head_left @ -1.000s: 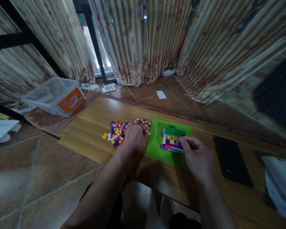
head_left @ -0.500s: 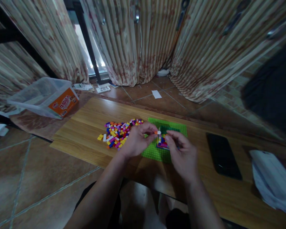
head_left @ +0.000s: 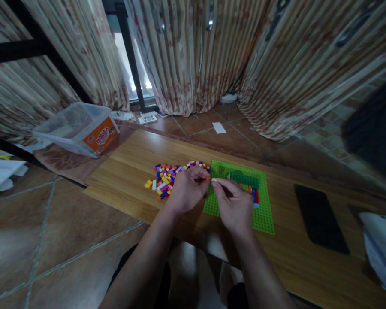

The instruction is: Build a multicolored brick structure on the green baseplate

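My left hand is closed in a pinch on a small orange brick. Just to its right, my right hand pinches a small white brick between thumb and fingers. The two bricks are apart, with a narrow gap between them. Under and behind my right hand lies a green baseplate. A low structure of coloured bricks stands on it, with a dark green part at its back; my right hand hides some of it. Loose coloured bricks are heaped left of my left hand.
A dark phone-like slab lies on the wooden table right of the baseplate. At the far right is a white package. A clear plastic bin with an orange label stands beyond the table's left end. Striped curtains hang behind.
The orange and white bricks, together before, are now apart. My right hand has moved left, away from the brick structure, with the white brick. The camera view has shifted left.
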A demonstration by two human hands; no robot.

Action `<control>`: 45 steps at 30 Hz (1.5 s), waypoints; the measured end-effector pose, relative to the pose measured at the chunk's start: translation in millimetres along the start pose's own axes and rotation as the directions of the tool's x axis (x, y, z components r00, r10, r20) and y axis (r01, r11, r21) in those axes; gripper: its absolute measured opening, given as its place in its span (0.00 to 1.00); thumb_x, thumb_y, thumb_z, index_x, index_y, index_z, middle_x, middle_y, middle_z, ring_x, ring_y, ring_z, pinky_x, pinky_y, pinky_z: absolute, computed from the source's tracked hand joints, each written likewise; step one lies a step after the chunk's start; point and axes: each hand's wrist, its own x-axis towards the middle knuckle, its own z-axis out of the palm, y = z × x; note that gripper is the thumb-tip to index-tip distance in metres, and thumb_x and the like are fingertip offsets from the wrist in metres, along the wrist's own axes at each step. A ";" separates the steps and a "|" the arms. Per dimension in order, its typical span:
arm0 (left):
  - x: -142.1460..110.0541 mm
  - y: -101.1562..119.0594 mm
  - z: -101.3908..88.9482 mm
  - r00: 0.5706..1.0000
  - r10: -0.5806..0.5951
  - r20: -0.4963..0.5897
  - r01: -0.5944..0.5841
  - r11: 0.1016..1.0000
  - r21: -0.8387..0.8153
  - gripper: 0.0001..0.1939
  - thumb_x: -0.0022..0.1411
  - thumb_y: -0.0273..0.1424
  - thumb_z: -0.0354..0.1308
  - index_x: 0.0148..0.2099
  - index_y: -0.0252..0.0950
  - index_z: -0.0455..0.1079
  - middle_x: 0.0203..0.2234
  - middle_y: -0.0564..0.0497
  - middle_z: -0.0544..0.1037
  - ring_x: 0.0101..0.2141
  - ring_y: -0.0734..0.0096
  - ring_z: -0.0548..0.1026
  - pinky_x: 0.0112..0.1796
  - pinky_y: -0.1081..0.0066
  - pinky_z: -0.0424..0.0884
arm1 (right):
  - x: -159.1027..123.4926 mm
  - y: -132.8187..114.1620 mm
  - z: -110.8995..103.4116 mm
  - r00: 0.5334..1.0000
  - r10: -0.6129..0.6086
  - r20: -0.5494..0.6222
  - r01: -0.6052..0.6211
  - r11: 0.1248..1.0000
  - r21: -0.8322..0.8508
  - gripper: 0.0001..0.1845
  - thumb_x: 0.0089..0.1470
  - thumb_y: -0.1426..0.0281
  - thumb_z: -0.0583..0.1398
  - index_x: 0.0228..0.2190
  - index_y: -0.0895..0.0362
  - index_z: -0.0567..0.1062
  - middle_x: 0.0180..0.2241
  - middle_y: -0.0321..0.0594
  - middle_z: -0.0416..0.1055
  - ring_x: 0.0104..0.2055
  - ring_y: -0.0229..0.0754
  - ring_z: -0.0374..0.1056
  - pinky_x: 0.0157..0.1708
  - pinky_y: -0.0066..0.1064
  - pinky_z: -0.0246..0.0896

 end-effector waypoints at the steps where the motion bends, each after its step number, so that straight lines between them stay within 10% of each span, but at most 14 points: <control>1: 1.9 -3.6 -4.6 0.999 -0.018 -0.033 0.019 0.998 0.052 0.06 0.53 0.21 0.56 0.33 0.35 0.73 0.25 0.52 0.78 0.26 0.74 0.74 0.30 0.75 0.69 | 0.1 -0.9 4.8 0.999 -0.012 0.034 0.015 0.996 -0.088 0.14 0.60 0.64 0.56 0.33 0.54 0.80 0.32 0.41 0.78 0.34 0.42 0.73 0.36 0.33 0.65; 6: 9.1 -13.1 -29.1 0.977 -0.043 -0.208 0.096 0.963 0.251 0.10 0.53 0.21 0.57 0.38 0.34 0.76 0.31 0.49 0.81 0.32 0.69 0.77 0.36 0.71 0.72 | 1.9 -3.1 26.4 0.989 -0.002 0.146 0.065 0.903 -0.426 0.17 0.61 0.69 0.51 0.32 0.56 0.79 0.32 0.45 0.77 0.34 0.44 0.72 0.37 0.34 0.63; 12: 6.4 -12.6 -36.6 0.984 -0.101 -0.148 0.135 0.961 0.243 0.12 0.55 0.21 0.55 0.39 0.34 0.78 0.33 0.49 0.82 0.33 0.68 0.78 0.36 0.70 0.72 | 4.1 -6.2 35.7 0.984 0.034 0.173 0.053 0.878 -0.475 0.14 0.59 0.73 0.53 0.33 0.56 0.79 0.32 0.47 0.77 0.34 0.46 0.72 0.36 0.36 0.62; 26: 1.4 6.1 -0.4 0.982 -0.084 0.170 0.144 0.914 -0.380 0.08 0.54 0.28 0.64 0.38 0.33 0.77 0.30 0.50 0.80 0.30 0.74 0.75 0.36 0.72 0.72 | 8.2 -16.8 -11.2 0.988 0.127 0.083 -0.136 0.984 0.113 0.12 0.57 0.62 0.58 0.35 0.53 0.81 0.33 0.40 0.79 0.34 0.42 0.73 0.37 0.34 0.68; 36: -3.3 -2.1 36.5 0.996 -0.001 0.090 -0.011 0.992 0.125 0.13 0.60 0.25 0.54 0.45 0.34 0.77 0.36 0.48 0.79 0.33 0.71 0.75 0.37 0.70 0.70 | 10.7 41.0 -99.5 0.945 0.242 -0.221 -0.254 0.967 -0.027 0.13 0.49 0.59 0.65 0.31 0.55 0.82 0.33 0.42 0.79 0.37 0.47 0.74 0.41 0.41 0.69; 45: -15.0 -0.2 53.0 0.987 0.123 0.105 -0.150 0.938 0.313 0.13 0.62 0.25 0.55 0.47 0.37 0.76 0.41 0.47 0.75 0.44 0.67 0.73 0.50 0.65 0.70 | 3.0 33.6 -83.7 0.998 0.056 -0.031 -0.061 0.984 -0.166 0.11 0.55 0.61 0.62 0.31 0.54 0.81 0.37 0.41 0.74 0.39 0.43 0.71 0.37 0.35 0.66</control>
